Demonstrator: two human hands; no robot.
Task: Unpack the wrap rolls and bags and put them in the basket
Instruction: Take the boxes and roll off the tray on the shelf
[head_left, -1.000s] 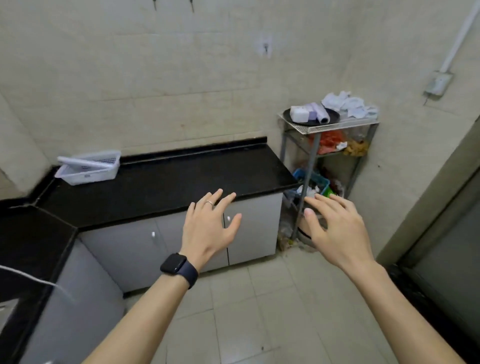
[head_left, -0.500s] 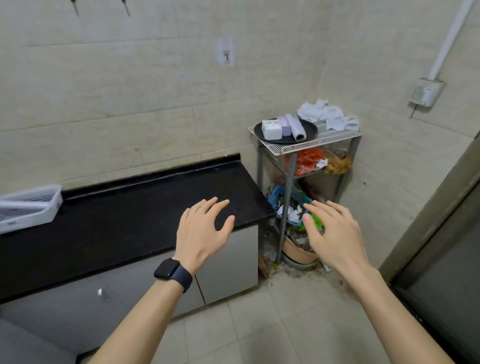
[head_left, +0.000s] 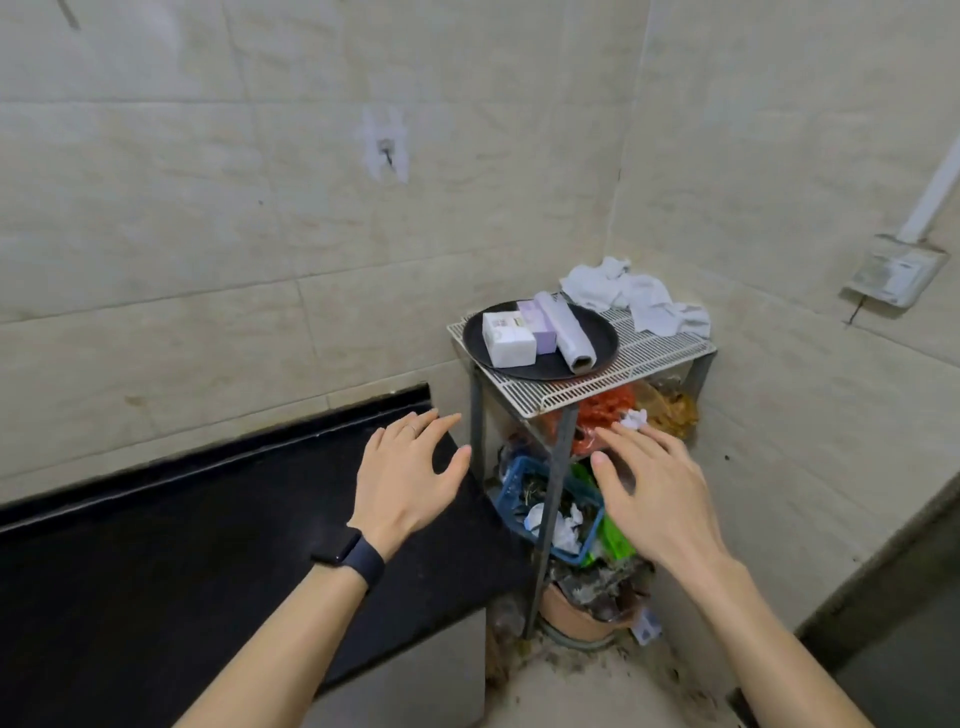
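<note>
— Nearest us, both hands are spread and empty — our left hand over the black table, our right hand before the rack.
— And the wrap roll?
— Up beyond, on the dark tray beside two boxes, long axis running away from us — nearer our right hand, we judge.

White box, purple box and clear wrap roll lie side by side on my black round tray, touching, roll's open end facing me.
</note>
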